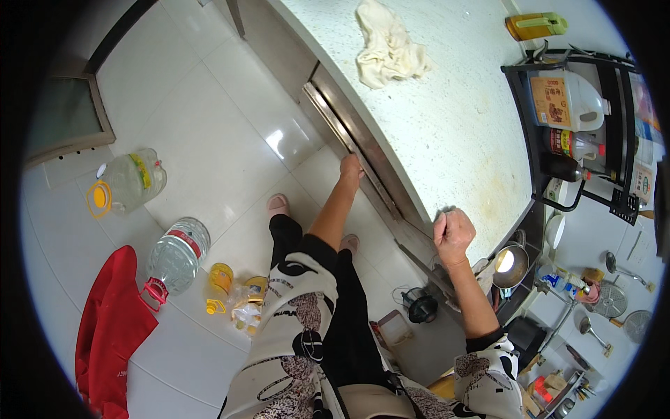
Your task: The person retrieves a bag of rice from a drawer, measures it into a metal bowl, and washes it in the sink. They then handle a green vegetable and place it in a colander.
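My left hand (352,166) grips the edge of a metal drawer front (361,157) under the counter, its fingers curled over the rim. The drawer looks slightly pulled out. My right hand (454,233) is a closed fist at the counter's edge, close to the worktop; whether anything is inside it cannot be seen. A crumpled cream cloth (387,50) lies on the speckled pale countertop (445,120), away from both hands. Beyond my right hand, a metal pan (515,272) sits near the sink area.
A black rack (528,136) holds a white plastic jug (585,102) and bottles. An oil pourer (536,26) is near the wall. Large water bottles (180,254), an oil bottle (219,283) and a red cloth item (112,330) are on the left. A black pot-like object (420,305) is low right.
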